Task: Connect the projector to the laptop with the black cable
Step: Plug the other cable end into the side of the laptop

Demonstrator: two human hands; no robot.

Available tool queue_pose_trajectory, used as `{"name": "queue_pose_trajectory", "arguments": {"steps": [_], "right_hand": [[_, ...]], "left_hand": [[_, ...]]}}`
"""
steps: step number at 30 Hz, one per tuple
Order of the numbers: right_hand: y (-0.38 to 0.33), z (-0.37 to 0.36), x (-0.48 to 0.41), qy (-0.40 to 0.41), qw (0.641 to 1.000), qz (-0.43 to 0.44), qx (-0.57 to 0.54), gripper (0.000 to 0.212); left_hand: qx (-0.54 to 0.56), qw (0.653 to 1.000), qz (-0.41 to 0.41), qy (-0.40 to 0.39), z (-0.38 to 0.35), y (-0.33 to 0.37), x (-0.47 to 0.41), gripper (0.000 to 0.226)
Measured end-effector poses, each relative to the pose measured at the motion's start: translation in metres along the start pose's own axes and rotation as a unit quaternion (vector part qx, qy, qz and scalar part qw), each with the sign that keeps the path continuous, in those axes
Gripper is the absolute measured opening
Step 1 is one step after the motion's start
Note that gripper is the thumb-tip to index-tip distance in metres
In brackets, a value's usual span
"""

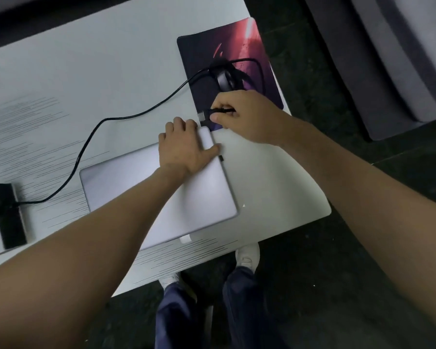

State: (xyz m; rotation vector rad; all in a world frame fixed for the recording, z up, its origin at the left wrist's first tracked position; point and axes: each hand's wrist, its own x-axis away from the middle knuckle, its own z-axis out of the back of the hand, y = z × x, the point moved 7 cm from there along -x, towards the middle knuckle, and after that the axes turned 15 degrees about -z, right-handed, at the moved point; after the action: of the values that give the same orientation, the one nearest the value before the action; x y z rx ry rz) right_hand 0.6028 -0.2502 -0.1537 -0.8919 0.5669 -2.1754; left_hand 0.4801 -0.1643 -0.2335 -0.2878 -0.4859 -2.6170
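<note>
A closed silver laptop [161, 190] lies on the white table [98, 59]. My left hand [184, 144] rests flat on its far right corner, fingers spread. A black cable [91, 137] runs from a black box-shaped device, probably the projector [6, 215], at the left edge, across the table to the mouse pad. My right hand [244, 117] pinches the cable's free end, whose metal plug [202, 116] points left, just beyond the laptop's far corner. The plug is not touching the laptop.
A dark mouse pad with a red and purple picture [227, 59] lies at the table's far right, with a black mouse [223, 80] and loops of cable on it. The table's right edge and dark floor are close by. My legs and white shoes show below.
</note>
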Motion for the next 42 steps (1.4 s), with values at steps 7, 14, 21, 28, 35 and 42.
{"name": "queue_pose_trajectory", "arguments": {"steps": [7, 14, 21, 28, 35, 42], "right_hand": [[0.026, -0.015, -0.002, -0.004, 0.999, -0.037, 0.025, 0.01], [0.037, -0.024, -0.003, 0.007, 0.998, -0.061, 0.014, 0.011], [0.041, -0.024, -0.002, 0.005, 0.997, -0.078, 0.006, 0.017], [0.034, -0.014, 0.006, -0.006, 0.998, -0.066, -0.014, 0.02], [0.019, -0.012, 0.026, -0.048, 0.993, -0.055, -0.091, 0.016], [0.012, -0.017, 0.039, -0.077, 0.99, -0.049, -0.112, 0.009]], "left_hand": [[-0.01, 0.999, 0.013, -0.028, -0.009, -0.004, -0.015, 0.093], [0.044, 0.998, 0.04, -0.033, -0.008, -0.011, -0.026, 0.063], [0.055, 0.998, -0.017, 0.031, -0.002, 0.0, -0.02, 0.049], [0.112, 0.991, 0.002, 0.073, 0.012, 0.006, -0.006, 0.033], [0.158, 0.976, 0.027, 0.15, 0.044, -0.005, 0.009, 0.04], [0.202, 0.959, 0.036, 0.195, 0.072, -0.01, 0.022, 0.038]]}}
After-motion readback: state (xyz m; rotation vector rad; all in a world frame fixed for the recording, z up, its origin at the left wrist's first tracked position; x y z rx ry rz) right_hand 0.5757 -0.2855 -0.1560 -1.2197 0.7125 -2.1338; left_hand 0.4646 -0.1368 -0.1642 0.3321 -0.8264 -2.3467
